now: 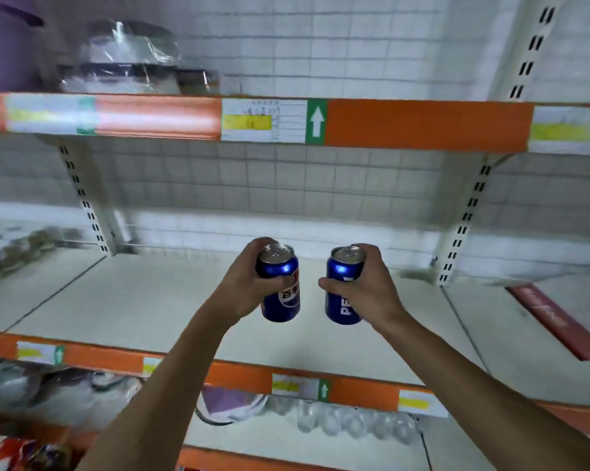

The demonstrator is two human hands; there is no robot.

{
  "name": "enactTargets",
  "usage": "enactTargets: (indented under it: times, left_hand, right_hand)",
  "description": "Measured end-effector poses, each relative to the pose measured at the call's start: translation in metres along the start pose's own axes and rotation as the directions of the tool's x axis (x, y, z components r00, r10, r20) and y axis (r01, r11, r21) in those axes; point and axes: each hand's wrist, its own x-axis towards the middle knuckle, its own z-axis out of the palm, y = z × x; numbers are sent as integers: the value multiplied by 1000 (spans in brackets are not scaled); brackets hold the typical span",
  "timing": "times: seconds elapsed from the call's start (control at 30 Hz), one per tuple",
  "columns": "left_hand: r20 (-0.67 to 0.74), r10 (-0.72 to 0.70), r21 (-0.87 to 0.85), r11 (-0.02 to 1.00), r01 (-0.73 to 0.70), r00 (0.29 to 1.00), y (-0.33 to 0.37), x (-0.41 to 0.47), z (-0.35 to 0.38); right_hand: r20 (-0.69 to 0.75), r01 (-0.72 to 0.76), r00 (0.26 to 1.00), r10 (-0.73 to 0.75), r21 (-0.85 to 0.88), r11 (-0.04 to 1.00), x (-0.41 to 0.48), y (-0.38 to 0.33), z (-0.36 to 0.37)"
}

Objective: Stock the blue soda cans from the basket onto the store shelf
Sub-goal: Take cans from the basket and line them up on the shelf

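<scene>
While both cans hang over the bare middle shelf (144,300), the placing step is in hand.

Left of centre: left hand (244,287) wrapped closed around the left blue can (280,287), fingers over the rim, can tilted slightly and, as far as I can tell, clear of the shelf board. Just right of it, apart: right blue can (343,287), upright-ish, clasped fully by the right hand (371,290), thumb across its front. Basket not in view. Judgement: next move calls for lowering both cans until their bases sit flat, likely toward the back wall, then loosening the fingers; tilt must be squared first or a can may tip.
</scene>
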Motion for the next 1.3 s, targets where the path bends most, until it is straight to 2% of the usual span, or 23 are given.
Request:
enactTargets:
  times: [0.1,0.27,0.67,0.77,0.9,1.0,1.07,1.3]
  left_hand:
    - [63,-40,7,999,40,997,-11,34,30]
    - [77,-113,40,993,110,991,-32,87,62]
    - [123,-209,166,968,188,970,-76,167,85]
    - [143,-232,168,964,207,962,-78,182,83]
    - [143,-268,134,959,249,953,-87,192,84]
    - [63,-237,322,924,205,969,-88,194,85]
    - [66,-217,402,899,173,974,-87,194,84]
    - [106,-167,238,961,138,980,-90,189,70]
  right_hand:
    - [-30,-82,996,83,40,996,32,30,-16]
    - [-24,-140,990,142,77,987,83,65,-24]
    - [-11,-108,994,110,127,986,161,113,11]
    - [-19,-113,993,116,122,986,175,116,17]
    - [48,-160,987,156,105,981,185,115,24]
    - [77,-121,990,117,54,991,181,113,19]
    - [89,-70,994,69,9,997,176,114,13]
    - [46,-17,999,18,-10,1000,169,124,8]
